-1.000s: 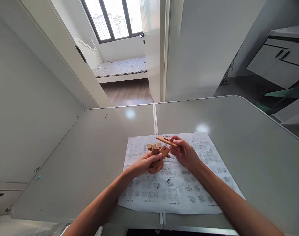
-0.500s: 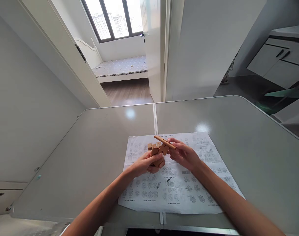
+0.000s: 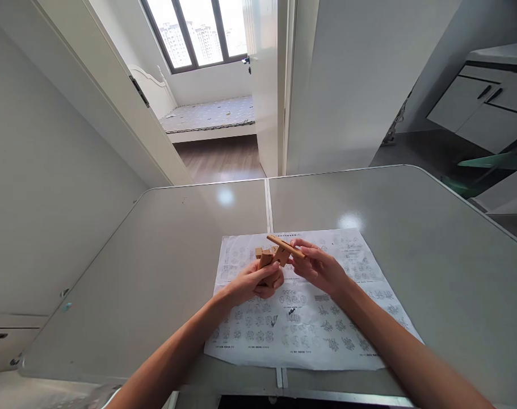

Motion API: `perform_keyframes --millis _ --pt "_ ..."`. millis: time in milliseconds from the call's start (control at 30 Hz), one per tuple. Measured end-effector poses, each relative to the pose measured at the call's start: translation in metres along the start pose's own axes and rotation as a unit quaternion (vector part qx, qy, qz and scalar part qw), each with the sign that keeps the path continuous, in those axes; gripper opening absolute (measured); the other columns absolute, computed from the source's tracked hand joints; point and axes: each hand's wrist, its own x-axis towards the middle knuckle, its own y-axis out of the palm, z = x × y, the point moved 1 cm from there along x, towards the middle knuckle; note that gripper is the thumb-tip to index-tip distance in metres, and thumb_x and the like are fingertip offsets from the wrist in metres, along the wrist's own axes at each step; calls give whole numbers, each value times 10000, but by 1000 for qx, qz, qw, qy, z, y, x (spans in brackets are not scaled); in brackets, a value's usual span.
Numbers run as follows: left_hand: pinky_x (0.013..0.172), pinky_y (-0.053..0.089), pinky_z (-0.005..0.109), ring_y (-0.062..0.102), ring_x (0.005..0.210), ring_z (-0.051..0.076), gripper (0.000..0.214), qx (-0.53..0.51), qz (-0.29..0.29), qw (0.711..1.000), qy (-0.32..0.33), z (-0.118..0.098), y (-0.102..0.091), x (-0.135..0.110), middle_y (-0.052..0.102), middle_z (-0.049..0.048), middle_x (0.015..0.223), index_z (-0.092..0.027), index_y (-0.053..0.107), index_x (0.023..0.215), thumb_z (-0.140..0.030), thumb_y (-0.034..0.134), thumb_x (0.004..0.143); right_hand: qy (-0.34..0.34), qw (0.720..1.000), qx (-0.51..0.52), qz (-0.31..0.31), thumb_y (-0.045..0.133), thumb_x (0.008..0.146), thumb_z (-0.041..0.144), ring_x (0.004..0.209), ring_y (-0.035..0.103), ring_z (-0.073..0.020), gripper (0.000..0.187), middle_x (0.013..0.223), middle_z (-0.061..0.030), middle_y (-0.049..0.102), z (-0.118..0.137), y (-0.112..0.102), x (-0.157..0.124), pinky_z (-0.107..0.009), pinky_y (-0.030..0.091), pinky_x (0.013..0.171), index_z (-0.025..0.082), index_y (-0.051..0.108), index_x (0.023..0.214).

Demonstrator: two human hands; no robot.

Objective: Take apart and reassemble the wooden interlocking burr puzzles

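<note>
Though partly behind wooden pieces [image 3: 265, 260] tight in left hand [image 3: 260, 279], blocks [image 3: 259, 251] on paper [image 3: 318, 352], right hand [image 3: 315, 265] pinching strip [image 3: 282, 244]

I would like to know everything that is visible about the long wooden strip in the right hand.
The long wooden strip is light brown, narrow and straight, apparently unpainted wood. The right hand holds it near its right end, above the printed sheet. It slants across the view, its left end higher in the picture. It overlaps a wooden block held in the left hand; whether the two touch cannot be told.
</note>
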Motion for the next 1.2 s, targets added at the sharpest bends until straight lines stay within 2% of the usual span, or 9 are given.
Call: perform_keyframes --millis 133,233,467,800,933,1100,1200 --pt "462 132 248 230 446 17 489 -3 0 1000 4 2 -1 0 481 -44 730 -196 436 806 -601 654 972 -5 1000 8 2 767 918 394 433 303 -83 240 467 113 415 -2 -2 1 -215 373 511 206 678 1037" --pt "468 133 250 227 445 19 494 2 1 1000 2 1 0 0 487 -44 734 -198 429 800 -607 649 972 -7 1000 6 -5 769 913 388 425 294 -84 232 465 117 399 -1 -2 0 -225 389 518 204 686 1028" --pt "460 132 253 220 445 21 512 10 4 1000 0 -3 2 -1 453 -55 703 -198 434 797 -629 667 946 -6 1000 2 -9 792 882 408 417 216 -74 267 473 128 349 3 3 1 -219 339 463 185 696 993" --pt "455 139 252 222 446 13 520 13 17 1000 1 -1 0 0 449 -50 713 -191 425 768 -614 647 974 -10 1000 7 3 776 913 397 431 227 -65 243 493 123 353 2 1 1 -199 355 483 177 701 985" --pt "454 140 254 238 435 10 513 13 22 1000 3 0 -2 1 447 -52 704 -184 436 761 -599 635 987 -10 1000 8 3 778 906 383 423 214 -59 236 501 125 342 2 1 1 -187 313 451 176 703 992" --pt "454 141 251 247 438 12 504 14 27 1000 -1 -1 -2 0 464 -43 708 -179 457 765 -596 630 990 -2 1000 9 -2 762 901 348 420 196 -60 185 493 132 302 5 6 0 -185 346 462 185 699 960" --pt "450 137 249 243 437 14 499 16 26 1000 0 -2 -1 0 463 -45 706 -182 454 773 -598 631 986 10 1000 16 -5 776 882 346 423 205 -67 196 497 126 313 5 4 0 -191 318 439 194 713 989"
